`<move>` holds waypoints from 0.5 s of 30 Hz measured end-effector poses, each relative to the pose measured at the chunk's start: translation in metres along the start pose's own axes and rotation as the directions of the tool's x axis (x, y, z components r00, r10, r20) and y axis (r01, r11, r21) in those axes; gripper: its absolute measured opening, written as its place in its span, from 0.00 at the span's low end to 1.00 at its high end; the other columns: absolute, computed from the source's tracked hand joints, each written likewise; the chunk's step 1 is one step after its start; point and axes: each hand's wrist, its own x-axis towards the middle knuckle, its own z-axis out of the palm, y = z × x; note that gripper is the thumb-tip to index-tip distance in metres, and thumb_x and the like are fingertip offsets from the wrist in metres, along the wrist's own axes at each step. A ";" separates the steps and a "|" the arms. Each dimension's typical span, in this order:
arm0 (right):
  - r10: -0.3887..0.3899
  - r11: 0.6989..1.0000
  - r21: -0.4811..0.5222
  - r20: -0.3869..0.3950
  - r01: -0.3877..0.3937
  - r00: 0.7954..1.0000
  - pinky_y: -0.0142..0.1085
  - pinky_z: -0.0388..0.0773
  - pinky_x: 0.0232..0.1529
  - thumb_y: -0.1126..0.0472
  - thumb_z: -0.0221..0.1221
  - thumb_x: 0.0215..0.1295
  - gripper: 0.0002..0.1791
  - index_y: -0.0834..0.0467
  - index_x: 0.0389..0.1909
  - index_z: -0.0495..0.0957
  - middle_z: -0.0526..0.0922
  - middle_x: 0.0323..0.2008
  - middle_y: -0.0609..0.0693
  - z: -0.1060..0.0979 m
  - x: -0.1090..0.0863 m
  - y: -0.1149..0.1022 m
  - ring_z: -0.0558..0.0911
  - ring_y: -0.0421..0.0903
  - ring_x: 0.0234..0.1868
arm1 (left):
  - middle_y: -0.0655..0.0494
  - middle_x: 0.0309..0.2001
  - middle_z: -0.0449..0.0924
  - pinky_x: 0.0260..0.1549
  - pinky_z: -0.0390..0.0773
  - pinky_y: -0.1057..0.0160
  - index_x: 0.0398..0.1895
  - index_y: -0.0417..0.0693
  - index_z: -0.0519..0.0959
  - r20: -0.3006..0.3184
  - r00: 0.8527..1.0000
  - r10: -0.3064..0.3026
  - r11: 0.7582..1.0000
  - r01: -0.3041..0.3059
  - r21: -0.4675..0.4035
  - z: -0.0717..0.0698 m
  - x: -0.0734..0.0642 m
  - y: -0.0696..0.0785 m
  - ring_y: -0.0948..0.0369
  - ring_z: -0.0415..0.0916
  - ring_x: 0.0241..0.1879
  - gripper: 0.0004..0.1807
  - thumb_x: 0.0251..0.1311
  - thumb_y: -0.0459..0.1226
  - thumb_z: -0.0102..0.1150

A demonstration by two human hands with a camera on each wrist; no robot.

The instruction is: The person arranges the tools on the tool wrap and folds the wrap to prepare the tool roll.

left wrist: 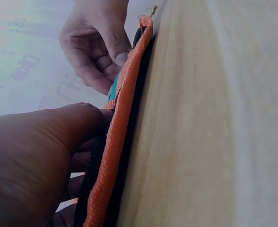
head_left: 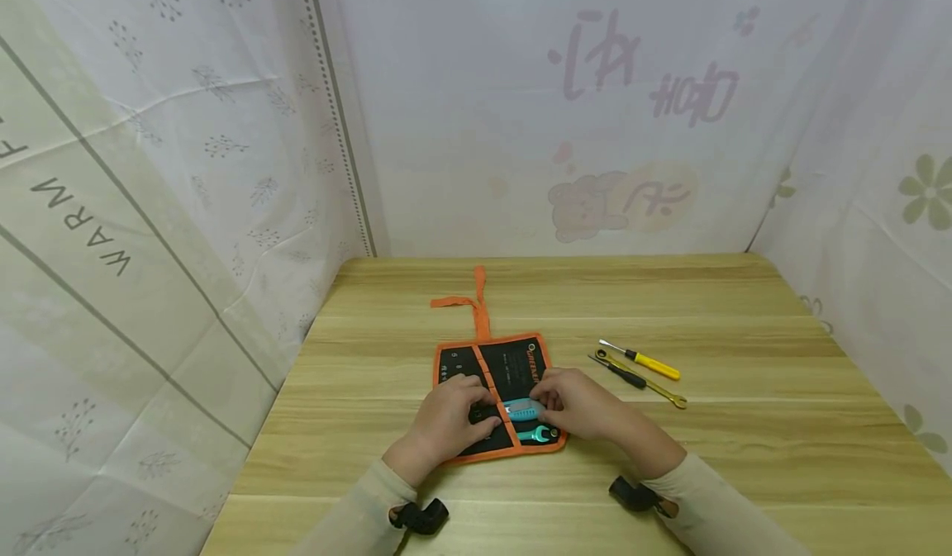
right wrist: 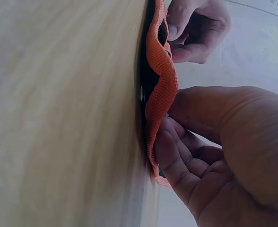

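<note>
A black tool roll (head_left: 509, 372) with orange trim lies unrolled on the table. From one of its pockets a light-blue utility knife (head_left: 524, 410) sticks out to the right. My right hand (head_left: 580, 403) pinches the outer end of this knife between thumb and fingers. On the left part of the roll, my left hand (head_left: 446, 420) grips the pocket fabric, its thumb near the orange pocket edge (left wrist: 122, 113). Just below the knife, a teal wrench (head_left: 537, 434) sits in another pocket with its head showing. The pockets hide the tools' inner ends.
To the right of the roll lie a yellow-handled screwdriver (head_left: 654, 364), a black-handled screwdriver (head_left: 630, 377) and a gold-coloured wrench (head_left: 669, 396). Orange tie straps (head_left: 481, 312) stretch from the roll's far edge. Printed curtains (head_left: 461, 126) surround the wooden table (head_left: 357, 358).
</note>
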 end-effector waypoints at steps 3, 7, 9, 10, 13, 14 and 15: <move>0.001 1.000 -0.004 -0.002 -0.001 1.000 0.32 0.80 0.37 0.65 0.71 0.66 0.11 0.55 0.48 0.88 0.79 0.37 0.40 0.001 0.000 0.000 0.78 0.35 0.35 | 0.67 0.33 0.77 0.33 0.75 0.66 0.39 0.56 0.89 -0.009 1.000 0.005 1.000 -0.005 -0.002 0.000 0.000 0.000 0.68 0.69 0.32 0.12 0.58 0.49 0.78; 0.009 1.000 0.002 -0.003 -0.009 1.000 0.32 0.80 0.37 0.65 0.71 0.66 0.11 0.55 0.48 0.88 0.80 0.37 0.40 0.001 0.000 0.001 0.78 0.35 0.35 | 0.67 0.33 0.77 0.33 0.75 0.66 0.39 0.56 0.89 -0.017 1.000 0.003 1.000 -0.003 -0.010 0.001 0.000 -0.002 0.69 0.69 0.32 0.12 0.58 0.49 0.78; 0.018 1.000 0.008 0.001 -0.018 1.000 0.32 0.81 0.37 0.65 0.71 0.67 0.11 0.54 0.48 0.88 0.80 0.37 0.40 0.002 0.000 0.002 0.79 0.35 0.35 | 0.67 0.34 0.77 0.33 0.75 0.66 0.40 0.57 0.89 -0.013 1.000 -0.004 1.000 0.004 -0.020 0.001 -0.001 -0.003 0.69 0.69 0.33 0.12 0.58 0.49 0.78; 0.023 1.000 0.011 0.002 -0.023 1.000 0.33 0.81 0.37 0.65 0.71 0.67 0.10 0.54 0.48 0.88 0.80 0.37 0.40 0.001 0.000 0.002 0.79 0.35 0.35 | 0.67 0.35 0.77 0.34 0.76 0.66 0.40 0.57 0.88 -0.010 1.000 -0.008 1.000 0.008 -0.024 0.001 -0.001 -0.003 0.69 0.70 0.33 0.12 0.59 0.50 0.77; 0.034 0.999 0.022 0.008 -0.034 0.999 0.33 0.81 0.37 0.65 0.71 0.67 0.10 0.54 0.48 0.87 0.80 0.37 0.39 0.001 0.000 0.003 0.79 0.35 0.35 | 0.68 0.37 0.78 0.35 0.76 0.66 0.41 0.59 0.87 0.002 1.000 -0.023 0.999 0.023 -0.040 0.002 -0.001 -0.004 0.69 0.70 0.34 0.12 0.60 0.50 0.76; 0.036 0.999 0.026 0.009 -0.037 0.999 0.33 0.81 0.37 0.65 0.71 0.67 0.10 0.54 0.48 0.87 0.80 0.37 0.39 0.001 0.000 0.004 0.79 0.36 0.35 | 0.68 0.37 0.78 0.35 0.76 0.66 0.42 0.59 0.87 0.004 1.000 -0.025 0.999 0.026 -0.043 0.002 -0.001 -0.005 0.69 0.70 0.35 0.12 0.60 0.50 0.76; 0.038 0.999 0.030 0.009 -0.039 0.999 0.33 0.81 0.37 0.65 0.71 0.67 0.10 0.53 0.48 0.87 0.80 0.37 0.39 0.001 0.000 0.004 0.79 0.36 0.35 | 0.68 0.38 0.78 0.36 0.76 0.66 0.42 0.59 0.87 0.006 1.000 -0.026 0.999 0.026 -0.046 0.003 -0.001 -0.005 0.69 0.70 0.35 0.12 0.61 0.50 0.76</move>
